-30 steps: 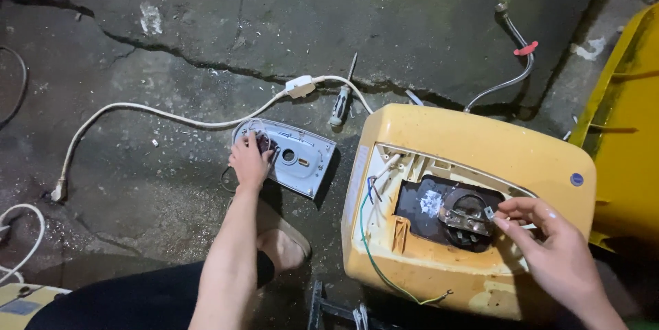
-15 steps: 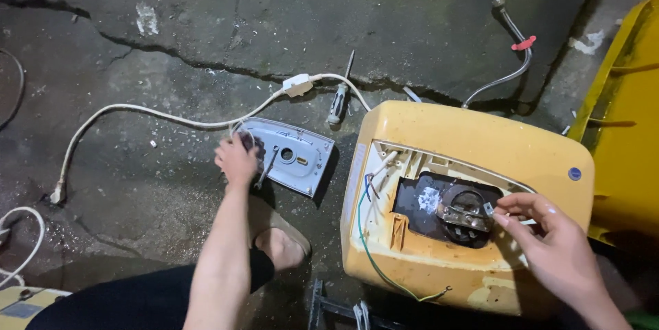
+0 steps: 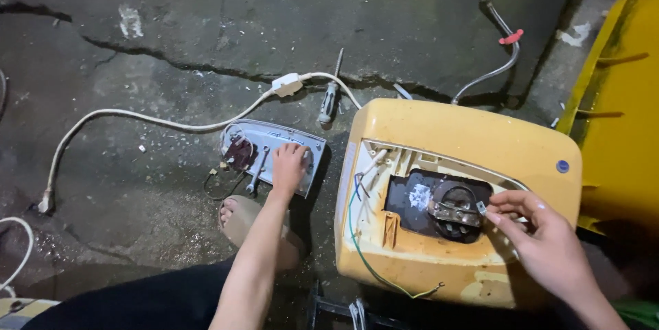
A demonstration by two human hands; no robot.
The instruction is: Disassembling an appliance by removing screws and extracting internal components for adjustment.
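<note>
While the left hand (image 3: 289, 165) rests palm-down, fingers spread and gripping nothing, on the grey cover plate (image 3: 274, 155) lying on the cracked concrete floor (image 3: 158, 42), the right hand (image 3: 542, 237) works at the open end of the yellow water heater (image 3: 473, 165) just beside it. Its fingertips are pinched together on a small metal piece at the edge of the round heating element flange (image 3: 454, 208), though I cannot tell exactly what that piece is. A small spanner (image 3: 257, 172) lies on the plate next to the left hand, and a screwdriver (image 3: 330, 100) lies on the floor near the white power cord (image 3: 158, 124). A green wire (image 3: 357, 234) and other loose leads hang out of the opening, close to the right wrist. To my eye, the risk is that the tiny part slips from the pinch and drops into the housing or the dark floor; the loose wires could also snag, and the bare foot (image 3: 240, 217) sits close to the tools.
</note>
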